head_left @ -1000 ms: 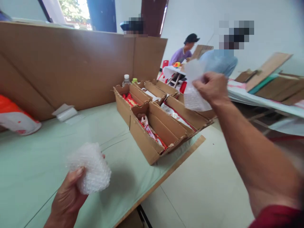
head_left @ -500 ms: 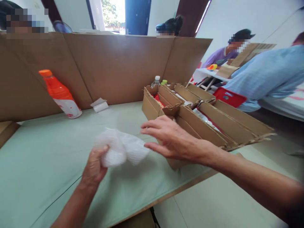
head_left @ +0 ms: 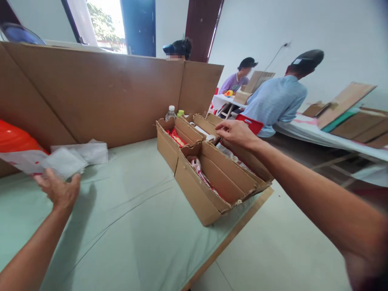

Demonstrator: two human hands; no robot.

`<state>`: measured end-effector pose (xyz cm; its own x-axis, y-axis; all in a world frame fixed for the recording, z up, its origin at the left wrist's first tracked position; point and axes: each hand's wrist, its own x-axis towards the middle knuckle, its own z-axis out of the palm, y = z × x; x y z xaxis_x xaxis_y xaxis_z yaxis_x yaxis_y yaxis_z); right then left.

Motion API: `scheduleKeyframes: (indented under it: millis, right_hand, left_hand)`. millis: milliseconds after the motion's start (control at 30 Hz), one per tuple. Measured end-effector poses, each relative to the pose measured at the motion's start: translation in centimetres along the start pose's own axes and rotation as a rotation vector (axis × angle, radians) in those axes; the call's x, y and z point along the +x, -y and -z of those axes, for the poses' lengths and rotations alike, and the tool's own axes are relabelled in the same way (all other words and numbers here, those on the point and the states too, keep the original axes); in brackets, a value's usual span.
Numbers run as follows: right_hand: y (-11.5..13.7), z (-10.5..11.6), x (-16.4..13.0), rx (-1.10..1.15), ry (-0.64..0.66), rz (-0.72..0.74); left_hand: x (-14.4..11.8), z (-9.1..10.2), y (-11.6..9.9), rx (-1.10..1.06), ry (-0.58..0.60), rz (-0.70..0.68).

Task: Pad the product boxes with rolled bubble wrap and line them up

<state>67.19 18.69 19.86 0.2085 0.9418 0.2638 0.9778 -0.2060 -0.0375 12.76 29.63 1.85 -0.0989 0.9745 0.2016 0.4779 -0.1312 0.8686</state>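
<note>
- Left hand [head_left: 59,190], at the left edge of the frame: fingers spread and loosely curled, their tips against the lower edge of a bubble-wrap sheet [head_left: 64,162]; whether they pinch the sheet or merely touch it cannot be told
- Bubble-wrap sheet: a flat, whitish piece lying at left centre of the frame, just in front of an orange bottle [head_left: 13,146] with a white label, which is cut off by the left edge
- White packet [head_left: 91,151]: a second pale, flat item just right of the sheet, resting on the table at the foot of the cardboard screen [head_left: 106,97]
- Right hand [head_left: 235,133], right of centre: fingers drawn together and pointed down into the far end of the cardboard boxes [head_left: 212,178]; what the fingertips grip, if anything, is hidden by the box walls
- Cardboard boxes: open, long and narrow, set side by side at the centre of the frame near the table's right edge, holding red-and-white packets [head_left: 198,167]
- Green table [head_left: 130,226]: fills the lower left of the frame
- Two small bottles [head_left: 171,112]: behind the boxes, against the screen
- Person in a blue shirt [head_left: 277,103]: seated at upper right, back turned; another person in purple sits farther off
</note>
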Motion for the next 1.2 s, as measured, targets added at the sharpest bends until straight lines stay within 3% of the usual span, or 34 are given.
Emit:
scheduleKeyframes:
  millis: [100, 233, 400, 533, 633, 733, 833, 900, 1000, 1067, 1133, 1200]
  right_hand:
    - [-1.3, -1.9, 4.5, -0.096, 0.193, 0.002]
    - [-1.6, -4.2, 8.1, -0.23, 0.481, 0.054]
    - [-0.2, -5.6, 7.8, -0.364, 0.451, -0.02]
    - [0.0, -3.9, 6.6, -0.365, 0.378, -0.034]
    - [-1.4, -0.8, 6.5, -0.266, 0.209, -0.045]
    - [-1.9, 3.2, 5.8, -0.133, 0.006, -0.027]
    - [1.5, 6.9, 2.7, 0.081, -0.14, 0.037]
    - [5.9, 8.3, -0.5, 0.267, -0.155, 0.151]
    - [11.7, 8.8, -4.4, 0.484, -0.009, 0.464]
    - [12.4, 8.2, -4.4, 0.567, 0.057, 0.595]
    - [9.9, 6.9, -2.0, 0.631, -0.037, 0.541]
    - [4.9, 4.8, 1.7, 0.637, -0.22, 0.317]
  left_hand:
    - [0.0, -2.5, 0.5, 0.204, -0.145, -0.009]
    - [2.2, -3.7, 1.3, 0.277, -0.018, -0.091]
    - [3.5, -2.4, 0.9, 0.336, 0.026, 0.012]
    - [2.1, -2.2, -1.2, 0.453, -0.021, -0.067]
    - [0.4, -3.6, -4.0, 0.456, -0.096, -0.245]
    - [-1.9, -6.0, -9.1, 0.364, -0.063, -0.546]
    - [-5.1, -8.2, -15.9, 0.163, -0.049, -0.883]
    - [-7.3, -9.4, -20.3, 0.031, -0.026, -0.94]
    - [-9.1, -10.6, -23.9, -0.136, 0.078, -0.795]
    - [-8.6, -10.8, -23.4, -0.159, 0.212, -0.604]
    - [-7.3, -10.5, -20.6, -0.123, 0.355, -0.406]
    - [-5.9, -9.7, -16.1, -0.032, 0.452, -0.217]
